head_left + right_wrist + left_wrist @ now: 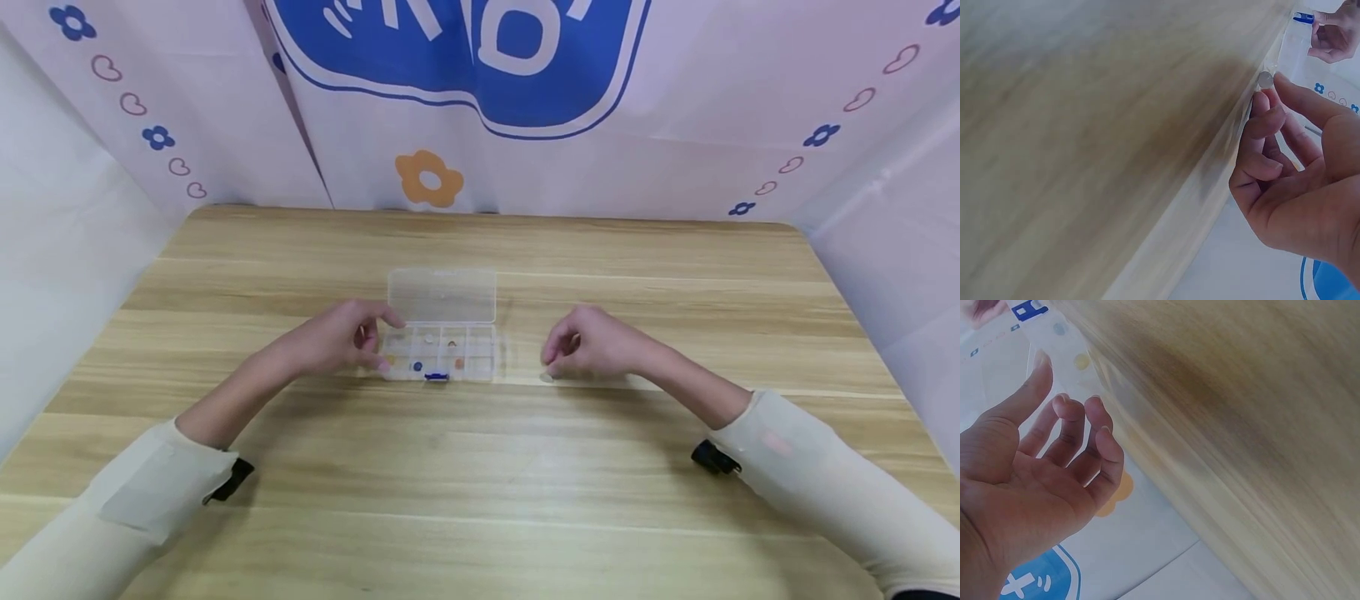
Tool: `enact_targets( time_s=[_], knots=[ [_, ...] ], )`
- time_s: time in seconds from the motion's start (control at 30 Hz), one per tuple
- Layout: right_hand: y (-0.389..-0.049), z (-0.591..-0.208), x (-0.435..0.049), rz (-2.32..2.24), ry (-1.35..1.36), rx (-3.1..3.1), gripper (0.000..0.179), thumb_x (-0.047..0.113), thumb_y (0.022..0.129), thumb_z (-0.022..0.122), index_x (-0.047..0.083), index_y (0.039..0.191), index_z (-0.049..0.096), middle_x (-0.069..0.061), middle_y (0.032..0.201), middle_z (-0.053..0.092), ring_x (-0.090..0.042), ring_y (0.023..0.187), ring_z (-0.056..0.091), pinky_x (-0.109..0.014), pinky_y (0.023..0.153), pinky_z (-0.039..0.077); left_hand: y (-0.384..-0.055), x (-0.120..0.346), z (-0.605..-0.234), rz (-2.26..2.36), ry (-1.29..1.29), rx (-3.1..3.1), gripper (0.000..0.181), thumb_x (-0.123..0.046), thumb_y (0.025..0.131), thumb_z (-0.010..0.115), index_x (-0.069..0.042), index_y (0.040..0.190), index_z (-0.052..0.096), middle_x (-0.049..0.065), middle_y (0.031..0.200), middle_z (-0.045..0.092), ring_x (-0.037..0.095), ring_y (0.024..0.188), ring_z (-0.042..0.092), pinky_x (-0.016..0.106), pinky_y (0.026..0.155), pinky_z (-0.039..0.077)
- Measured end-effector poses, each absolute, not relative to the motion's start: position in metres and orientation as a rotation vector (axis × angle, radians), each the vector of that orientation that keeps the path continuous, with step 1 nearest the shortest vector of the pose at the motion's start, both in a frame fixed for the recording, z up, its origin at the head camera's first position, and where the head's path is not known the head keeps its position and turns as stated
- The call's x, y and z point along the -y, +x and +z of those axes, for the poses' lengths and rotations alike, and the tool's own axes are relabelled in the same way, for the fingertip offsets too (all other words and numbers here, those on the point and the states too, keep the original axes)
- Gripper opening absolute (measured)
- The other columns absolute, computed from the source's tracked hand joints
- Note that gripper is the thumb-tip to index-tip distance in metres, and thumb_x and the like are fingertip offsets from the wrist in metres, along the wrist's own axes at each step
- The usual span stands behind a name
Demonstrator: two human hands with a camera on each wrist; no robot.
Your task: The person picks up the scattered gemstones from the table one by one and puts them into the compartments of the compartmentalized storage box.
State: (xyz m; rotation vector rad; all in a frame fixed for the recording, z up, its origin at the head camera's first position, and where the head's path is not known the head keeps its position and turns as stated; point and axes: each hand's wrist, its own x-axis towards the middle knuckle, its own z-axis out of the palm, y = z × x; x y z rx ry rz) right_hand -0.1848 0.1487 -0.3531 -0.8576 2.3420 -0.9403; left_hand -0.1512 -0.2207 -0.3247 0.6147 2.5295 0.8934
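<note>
A clear plastic compartment box (481, 367) lies on the table with its see-through lid (442, 298) tipped back and a blue latch (437, 377) at the front. My left hand (347, 340) holds the box's left end, index finger by the back corner and thumb at the front one. To the right of the box, my right hand (592, 343) pinches a small round silvery disc (1265, 79) between thumb and fingertips, low over the table. Inside the compartments sit small round pieces, among them a blue one (417, 367) and an orange one (459, 363).
The wood-grain table (480, 492) reaches back to a white printed cloth (540, 175) hanging behind it. Black wrist devices (716, 458) show at both sleeve cuffs, close over the tabletop.
</note>
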Motion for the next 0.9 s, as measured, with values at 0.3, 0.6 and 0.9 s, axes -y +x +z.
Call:
enact_targets(
  time_s=[0.3,0.6,0.9],
  knots=[
    [-0.1819,-0.3539,-0.1502,-0.934,-0.854,-2.331,0.008,0.001,0.088,0.08,0.006,0.082,0.076,0.002,0.077,0.069,-0.01,0.07,0.058,-0.025,0.066,0.049,-0.1504,0.2204,-0.3253,0.884,0.61,-2.534,0.052,0.003,0.085,0.082,0.012,0.131,0.059,0.003,0.07,0.053,0.017,0.069,0.051,0.027,0.064,0.047],
    [-0.1824,-0.3501,-0.1498,-0.872,-0.867,-2.349,0.011,0.003,0.089,0.078,0.007,0.079,0.075,0.004,0.074,0.068,-0.009,0.067,0.055,-0.025,0.065,0.047,-0.1503,0.2211,-0.3262,0.884,0.615,-2.533,0.051,0.003,0.086,0.081,0.012,0.131,0.059,0.003,0.07,0.053,0.017,0.069,0.051,0.028,0.065,0.047],
    [-0.183,-0.3485,-0.1496,-0.854,-0.909,-2.334,0.012,0.001,0.09,0.075,0.006,0.079,0.075,0.004,0.075,0.068,-0.009,0.07,0.057,-0.027,0.069,0.05,-0.1508,0.2204,-0.3243,0.868,0.611,-2.538,0.052,0.003,0.086,0.081,0.012,0.132,0.059,0.003,0.07,0.053,0.017,0.069,0.051,0.028,0.066,0.048]
  ],
)
